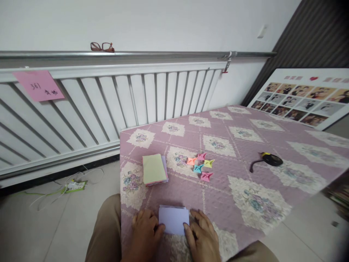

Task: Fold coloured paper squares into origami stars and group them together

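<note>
From my distant place I look down on two bare hands at the near edge of the table. The left hand (145, 233) is open, and its thumb touches the left side of a lavender paper sheet (173, 221). The right hand (204, 236) is also open, its thumb on the right edge of this sheet and its fingers beside it. The hands are apart, with the sheet between them, flat on the floral tablecloth (185, 189). A second layer shows along its far edge, so I judge that it is folded once, with no finished shape.

Farther away, five small folded paper pieces (198, 168) stand in a loose group, in coral, yellow, blue and pink; these look complete to me. To their left lies a stack of coloured paper (154, 169) with a pale yellow sheet on top, flat and unfolded. I cannot count its sheets.

I see no container: papers and pieces lie directly on the cloth. At the right rests a black object with a strap (272, 160), perhaps a tape measure.
</note>
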`<state>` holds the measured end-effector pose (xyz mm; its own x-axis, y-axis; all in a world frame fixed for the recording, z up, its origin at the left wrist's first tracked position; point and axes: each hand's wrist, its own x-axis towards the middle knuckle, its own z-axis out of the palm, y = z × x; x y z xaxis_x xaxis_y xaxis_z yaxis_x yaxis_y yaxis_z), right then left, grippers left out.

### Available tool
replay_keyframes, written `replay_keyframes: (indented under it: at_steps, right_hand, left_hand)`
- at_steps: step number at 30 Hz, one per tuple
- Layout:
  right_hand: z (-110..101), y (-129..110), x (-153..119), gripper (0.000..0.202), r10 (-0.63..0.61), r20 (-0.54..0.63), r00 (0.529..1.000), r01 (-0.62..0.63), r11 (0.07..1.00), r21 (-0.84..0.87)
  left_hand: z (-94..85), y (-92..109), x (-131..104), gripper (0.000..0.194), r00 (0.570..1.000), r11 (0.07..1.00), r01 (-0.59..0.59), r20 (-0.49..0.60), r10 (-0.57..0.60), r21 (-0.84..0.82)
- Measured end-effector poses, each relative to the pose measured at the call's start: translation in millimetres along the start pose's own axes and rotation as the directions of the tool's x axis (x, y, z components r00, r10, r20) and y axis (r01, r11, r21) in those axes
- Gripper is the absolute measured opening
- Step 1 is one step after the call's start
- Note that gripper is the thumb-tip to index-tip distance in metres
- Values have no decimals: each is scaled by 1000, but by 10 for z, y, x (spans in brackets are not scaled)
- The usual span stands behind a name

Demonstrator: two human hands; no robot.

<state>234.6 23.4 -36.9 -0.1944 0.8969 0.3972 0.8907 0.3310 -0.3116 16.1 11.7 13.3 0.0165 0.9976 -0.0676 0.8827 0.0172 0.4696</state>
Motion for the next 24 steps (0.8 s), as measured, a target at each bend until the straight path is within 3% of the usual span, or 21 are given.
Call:
replay_keyframes:
  at_steps: [13, 24]
  right_hand:
    - [-21, -65, 48, 29, 35, -25, 999, -35, 999, -18]
    - [-14, -77, 51, 22, 57, -8, 998, -58, 997, -49]
  left_hand:
    - [-38, 19, 98, 16, 997, 998, 30, 66, -33, 46]
    - [-35, 13, 95, 17, 999, 999, 24, 38, -26, 40]
